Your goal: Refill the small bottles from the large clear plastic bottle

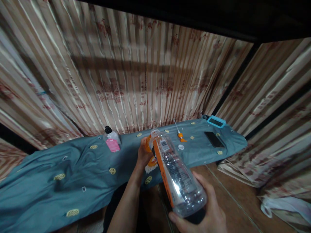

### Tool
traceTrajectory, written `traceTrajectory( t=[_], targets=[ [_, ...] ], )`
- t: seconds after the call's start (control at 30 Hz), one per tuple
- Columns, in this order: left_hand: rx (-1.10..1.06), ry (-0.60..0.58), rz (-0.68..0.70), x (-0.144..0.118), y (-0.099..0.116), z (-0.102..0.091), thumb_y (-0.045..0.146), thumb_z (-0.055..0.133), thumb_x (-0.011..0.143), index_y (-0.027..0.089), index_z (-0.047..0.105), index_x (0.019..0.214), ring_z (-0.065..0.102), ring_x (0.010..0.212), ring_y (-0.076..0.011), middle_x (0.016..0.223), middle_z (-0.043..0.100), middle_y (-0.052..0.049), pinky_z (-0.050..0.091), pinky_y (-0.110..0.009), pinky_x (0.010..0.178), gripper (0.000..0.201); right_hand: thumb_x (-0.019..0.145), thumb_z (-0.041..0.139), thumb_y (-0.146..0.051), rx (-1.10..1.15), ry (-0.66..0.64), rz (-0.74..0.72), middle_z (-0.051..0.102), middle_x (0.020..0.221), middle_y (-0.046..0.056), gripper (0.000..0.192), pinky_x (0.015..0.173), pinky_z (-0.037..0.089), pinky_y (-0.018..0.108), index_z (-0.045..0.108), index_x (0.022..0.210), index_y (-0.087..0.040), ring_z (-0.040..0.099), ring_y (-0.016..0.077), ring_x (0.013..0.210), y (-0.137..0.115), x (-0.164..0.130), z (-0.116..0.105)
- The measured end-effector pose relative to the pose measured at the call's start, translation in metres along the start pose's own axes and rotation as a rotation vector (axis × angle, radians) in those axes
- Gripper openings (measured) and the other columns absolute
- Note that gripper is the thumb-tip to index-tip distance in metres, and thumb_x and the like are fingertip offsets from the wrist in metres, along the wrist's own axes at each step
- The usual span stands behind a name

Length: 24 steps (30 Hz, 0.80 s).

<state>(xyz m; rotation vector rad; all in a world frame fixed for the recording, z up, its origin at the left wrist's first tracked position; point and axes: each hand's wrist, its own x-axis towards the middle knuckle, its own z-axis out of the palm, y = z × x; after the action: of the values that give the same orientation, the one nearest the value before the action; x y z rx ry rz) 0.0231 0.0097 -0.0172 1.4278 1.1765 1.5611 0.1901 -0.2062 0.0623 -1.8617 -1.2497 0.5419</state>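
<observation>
My right hand [204, 210] is wrapped round the base of a large clear plastic bottle [177, 176] with an orange and white label. This bottle is tilted, its neck towards the far side and its mouth at the top of an orange bottle [148, 145]. Whether the two mouths touch, I cannot tell. Around the orange bottle my left hand [143, 153] is closed; the clear bottle hides part of it. On the cloth beyond lie an orange pump head [181, 137] with a thin tube and a small white cap [181, 147].
A clear bottle with a pink label and black cap [112, 140] stands at left on the teal cloth [92, 174]. To the right are a black phone [214, 139] and a blue-framed digital device [216, 122]. Patterned curtains [136, 81] hang behind; a white bag [286, 207] is at lower right.
</observation>
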Motion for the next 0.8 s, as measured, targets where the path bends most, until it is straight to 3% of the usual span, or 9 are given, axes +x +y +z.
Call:
traceTrajectory(
  t=[0.2,0.57,0.8],
  targets=[
    [0.004,-0.014,0.019,0.0,-0.002,-0.001,0.034,0.077,0.073,0.023,0.059,0.107,0.067,0.093,-0.0264,0.104,0.07,-0.008,0.052,-0.042,0.085,0.039,0.054,0.075,-0.042,-0.017,0.0,0.017,0.074,0.126,0.012,0.096,0.089,0.06,0.058,0.041,0.143,-0.028,0.075,0.0413,0.108,-0.004,-0.001,-0.001],
    [-0.009,-0.018,0.066,0.0,-0.003,0.0,0.043,0.07,0.077,0.022,0.059,0.105,0.068,0.09,-0.0238,0.101,0.071,-0.005,0.055,-0.04,0.082,0.037,0.059,0.072,-0.047,0.027,-0.003,-0.034,0.078,0.12,0.006,0.09,0.09,0.062,0.042,0.044,0.142,-0.025,0.076,0.0313,0.111,-0.016,-0.001,-0.008],
    [0.022,-0.022,0.033,-0.001,0.002,0.0,0.039,0.075,0.07,0.022,0.058,0.107,0.067,0.093,-0.0237,0.103,0.07,-0.005,0.053,-0.039,0.085,0.044,0.06,0.073,-0.047,0.025,0.013,-0.058,0.078,0.118,0.006,0.09,0.09,0.062,0.042,0.045,0.142,-0.024,0.076,0.0318,0.108,-0.016,-0.001,-0.007]
  ],
)
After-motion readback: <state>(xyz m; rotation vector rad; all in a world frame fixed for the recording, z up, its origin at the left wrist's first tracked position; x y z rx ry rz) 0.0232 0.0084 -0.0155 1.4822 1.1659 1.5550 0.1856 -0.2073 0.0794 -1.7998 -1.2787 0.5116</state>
